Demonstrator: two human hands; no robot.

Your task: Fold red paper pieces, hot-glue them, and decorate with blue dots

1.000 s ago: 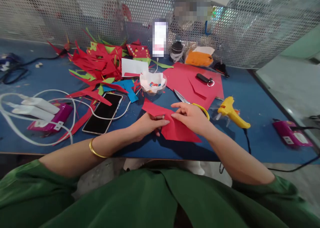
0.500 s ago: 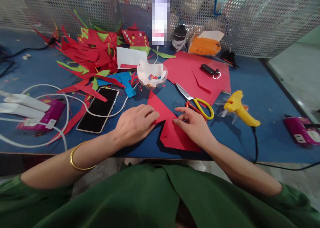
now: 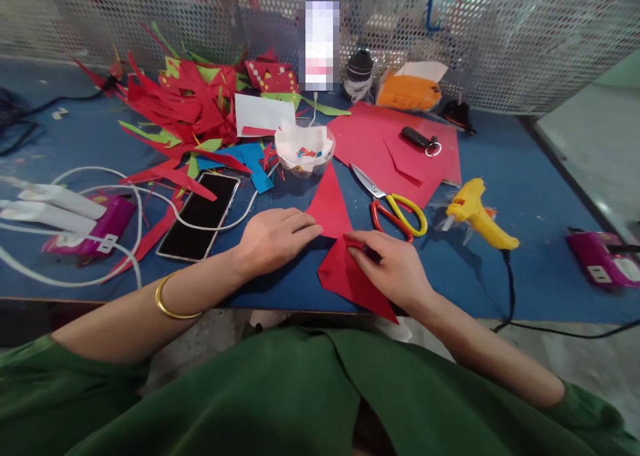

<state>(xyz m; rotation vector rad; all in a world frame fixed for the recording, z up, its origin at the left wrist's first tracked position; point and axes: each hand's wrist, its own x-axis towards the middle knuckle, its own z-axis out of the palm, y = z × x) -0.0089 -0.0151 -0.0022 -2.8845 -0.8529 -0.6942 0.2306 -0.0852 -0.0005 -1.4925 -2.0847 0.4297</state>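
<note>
A folded red paper [image 3: 330, 206] lies on the blue table, its upper part a triangle pointing at the bowl and its lower part reaching past the front edge. My left hand [image 3: 280, 239] has its fingertips closed on the left edge of the upper triangle. With thumb and fingers pinched, my right hand [image 3: 393, 266] grips the paper near its narrow middle. Scissors [image 3: 395, 209] with red and yellow handles lie open just beyond my right hand.
Behind are a clear bowl [image 3: 305, 149] of scraps, a cut paper pile [image 3: 185, 103] and a red sheet [image 3: 365, 136]. A black phone [image 3: 200, 216] and white cable lie left; a yellow glue gun [image 3: 480, 213] and purple power block [image 3: 603, 259] lie right.
The red paper has turned, its upper tip swinging right and its lower corner moving past the table edge. My right hand has moved slightly down and closed on the paper.
</note>
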